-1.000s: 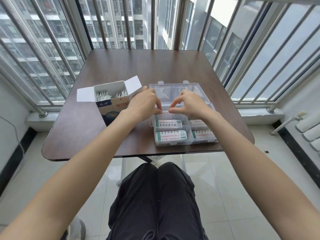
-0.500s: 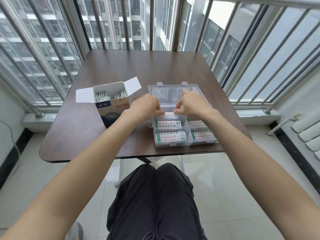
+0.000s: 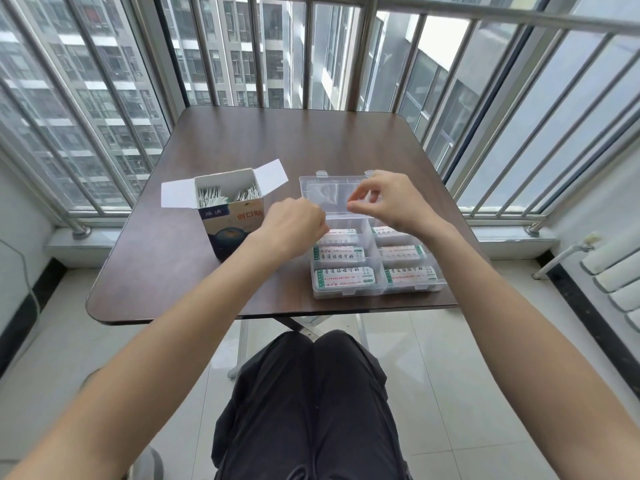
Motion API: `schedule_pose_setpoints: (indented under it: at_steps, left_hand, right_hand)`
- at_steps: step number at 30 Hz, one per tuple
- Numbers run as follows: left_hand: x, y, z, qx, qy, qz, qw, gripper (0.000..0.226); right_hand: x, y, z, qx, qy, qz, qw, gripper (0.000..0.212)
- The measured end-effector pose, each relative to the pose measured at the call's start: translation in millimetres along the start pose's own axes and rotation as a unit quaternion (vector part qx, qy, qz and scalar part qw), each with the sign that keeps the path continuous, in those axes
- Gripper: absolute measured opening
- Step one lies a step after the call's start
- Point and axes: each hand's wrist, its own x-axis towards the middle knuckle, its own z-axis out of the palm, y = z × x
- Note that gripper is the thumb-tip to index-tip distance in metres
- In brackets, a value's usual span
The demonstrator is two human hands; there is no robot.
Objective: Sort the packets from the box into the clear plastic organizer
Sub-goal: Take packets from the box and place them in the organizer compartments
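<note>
Left hand (image 3: 294, 225): curled, knuckles up, at the organizer's left edge; whether it grips anything cannot be told.
Right hand (image 3: 388, 199): over the open lid, fingers loosely bent, nothing visibly held.
Organizer (image 3: 377, 289): clear, on the table's near right, six compartments in two columns.
Packets (image 3: 343, 277): six stacks, one per compartment.
Box (image 3: 230, 216): open, left of the organizer, more packets upright inside.
Table (image 3: 277, 147): dark brown.

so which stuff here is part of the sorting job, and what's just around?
Job:
- cardboard box of packets
- clear organizer, lid open
- left hand
- right hand

Just around:
- table
- window railing
- radiator
</note>
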Motion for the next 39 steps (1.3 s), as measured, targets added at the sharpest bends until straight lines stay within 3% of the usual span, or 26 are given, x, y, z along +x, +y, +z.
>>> schedule_pose_setpoints:
  at_steps: [3, 6, 9, 15, 18, 21, 29, 35, 39]
  left_hand:
    - [-21.7, -5.3, -8.9, -0.018, 0.080, 0.038, 0.996, 0.030]
    - [-43.5, -27.9, -13.8, -0.070, 0.233, 0.069, 0.967, 0.022]
    - [-51.7, -65.8, -8.5, -0.049, 0.328, 0.025, 0.943, 0.023]
    - [-59.4, -111.2, -0.2, -0.069, 0.199, -0.093, 0.973, 0.077]
    - [-59.3, -120.6, 1.8, -0.112, 0.165, -0.124, 0.972, 0.090]
    - [-57.8, -126.3, 2.6, -0.128, 0.169, -0.139, 0.967, 0.096]
    - [-58.0, -122.8, 2.3, -0.055, 0.162, -0.181, 0.969, 0.089]
    - [-58.8, -120.6, 3.7, -0.068, 0.166, -0.184, 0.966, 0.083]
    - [-60.5, -120.2, 4.1, -0.078, 0.170, -0.185, 0.965, 0.074]
  right_hand:
    - [0.9, -20.9, -4.5, 0.076, 0.044, -0.062, 0.994, 0.010]
    - [11.6, -47.0, 1.5, 0.109, 0.068, -0.115, 0.985, 0.010]
    - [30.8, -76.4, 16.8, 0.058, 0.056, -0.171, 0.982, 0.011]
    - [70.7, -123.1, 42.2, -0.126, -0.047, -0.194, 0.972, 0.015]
    - [84.9, -139.3, 47.9, -0.235, -0.126, -0.159, 0.951, 0.025]
    - [92.1, -153.8, 52.3, -0.296, -0.149, -0.149, 0.932, 0.025]
    - [96.8, -161.1, 63.1, -0.238, -0.151, -0.139, 0.949, 0.025]
    - [100.4, -163.9, 57.8, -0.253, -0.232, -0.166, 0.924, 0.018]
    - [101.3, -166.6, 66.2, -0.190, -0.269, -0.170, 0.929, 0.021]
